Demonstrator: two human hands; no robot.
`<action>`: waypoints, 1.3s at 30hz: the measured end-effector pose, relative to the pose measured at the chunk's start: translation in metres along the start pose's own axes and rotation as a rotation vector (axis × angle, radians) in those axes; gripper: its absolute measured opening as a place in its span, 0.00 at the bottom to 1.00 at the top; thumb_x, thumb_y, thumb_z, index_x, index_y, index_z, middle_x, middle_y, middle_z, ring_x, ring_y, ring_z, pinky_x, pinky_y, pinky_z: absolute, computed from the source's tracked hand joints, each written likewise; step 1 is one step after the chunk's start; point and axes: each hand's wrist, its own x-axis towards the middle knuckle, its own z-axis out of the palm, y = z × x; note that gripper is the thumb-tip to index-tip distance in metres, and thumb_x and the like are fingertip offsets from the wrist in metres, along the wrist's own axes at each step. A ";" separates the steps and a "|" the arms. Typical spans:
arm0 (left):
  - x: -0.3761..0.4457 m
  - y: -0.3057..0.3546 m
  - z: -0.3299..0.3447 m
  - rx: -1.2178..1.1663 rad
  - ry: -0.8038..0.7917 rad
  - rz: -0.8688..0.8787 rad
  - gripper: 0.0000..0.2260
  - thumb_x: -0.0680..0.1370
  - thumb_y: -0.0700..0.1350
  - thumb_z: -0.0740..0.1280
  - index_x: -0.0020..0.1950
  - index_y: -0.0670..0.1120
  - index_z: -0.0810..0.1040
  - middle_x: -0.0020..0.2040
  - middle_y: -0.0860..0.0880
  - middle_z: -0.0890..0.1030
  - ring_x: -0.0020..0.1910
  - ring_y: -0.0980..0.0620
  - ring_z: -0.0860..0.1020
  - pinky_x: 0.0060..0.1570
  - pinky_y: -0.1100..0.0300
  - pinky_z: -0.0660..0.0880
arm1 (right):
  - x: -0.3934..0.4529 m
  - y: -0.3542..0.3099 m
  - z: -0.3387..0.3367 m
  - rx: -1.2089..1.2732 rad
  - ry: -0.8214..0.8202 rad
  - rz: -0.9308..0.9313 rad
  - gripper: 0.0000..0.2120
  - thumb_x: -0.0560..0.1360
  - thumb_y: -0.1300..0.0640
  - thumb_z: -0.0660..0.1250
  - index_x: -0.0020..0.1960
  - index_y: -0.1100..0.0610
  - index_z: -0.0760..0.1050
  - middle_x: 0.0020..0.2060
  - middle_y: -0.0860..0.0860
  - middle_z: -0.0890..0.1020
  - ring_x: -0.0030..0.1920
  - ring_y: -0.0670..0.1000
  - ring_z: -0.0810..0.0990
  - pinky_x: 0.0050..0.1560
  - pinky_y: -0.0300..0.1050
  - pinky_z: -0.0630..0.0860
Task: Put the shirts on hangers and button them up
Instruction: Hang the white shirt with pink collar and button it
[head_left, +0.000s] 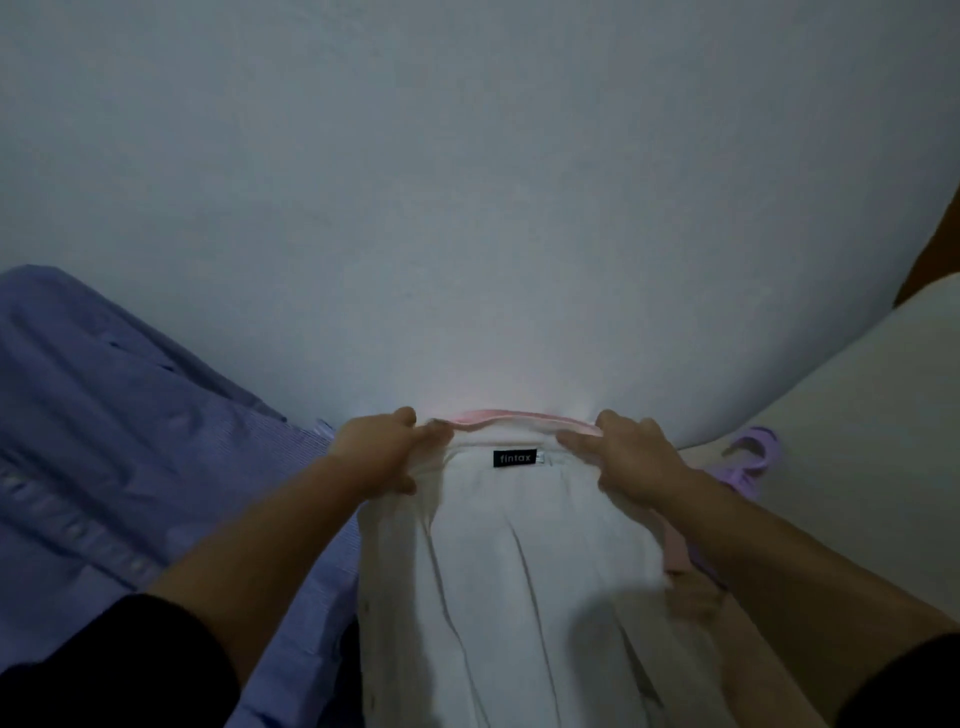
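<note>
My left hand and right hand pinch the white shirt collar; uneven pulling could drop it

I see a pale, cream-coloured bed surface running along the right side and passing under the clothes in the foreground. A blue shirt lies spread over the left, buttoned placket showing, reaching up to the wall. Just right of the blue shirt a white shirt is draped down the middle, its collar with a black label at the far end; how much of it rests on the bed I cannot tell. Right of the white shirt, a lilac hanger lies on the bed, partly hidden by an arm.
</note>
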 end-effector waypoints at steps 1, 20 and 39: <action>0.008 0.000 0.014 0.016 0.025 -0.003 0.35 0.73 0.56 0.71 0.75 0.59 0.57 0.63 0.49 0.70 0.59 0.47 0.74 0.52 0.53 0.72 | 0.004 0.001 0.011 -0.057 0.004 -0.005 0.31 0.76 0.60 0.62 0.73 0.39 0.59 0.60 0.52 0.68 0.59 0.56 0.68 0.54 0.47 0.62; 0.027 0.156 0.101 -0.363 0.175 -0.008 0.39 0.74 0.68 0.60 0.78 0.54 0.49 0.79 0.49 0.48 0.78 0.48 0.46 0.74 0.51 0.44 | -0.057 0.077 0.112 0.111 -0.184 0.309 0.35 0.71 0.42 0.67 0.74 0.49 0.60 0.69 0.56 0.68 0.66 0.59 0.68 0.62 0.53 0.69; 0.057 0.206 0.140 -0.393 0.177 -0.055 0.42 0.74 0.68 0.60 0.79 0.48 0.47 0.79 0.46 0.44 0.78 0.46 0.41 0.75 0.51 0.45 | -0.109 0.122 0.183 0.142 0.046 0.690 0.40 0.65 0.50 0.76 0.69 0.67 0.66 0.62 0.65 0.73 0.62 0.66 0.72 0.61 0.58 0.70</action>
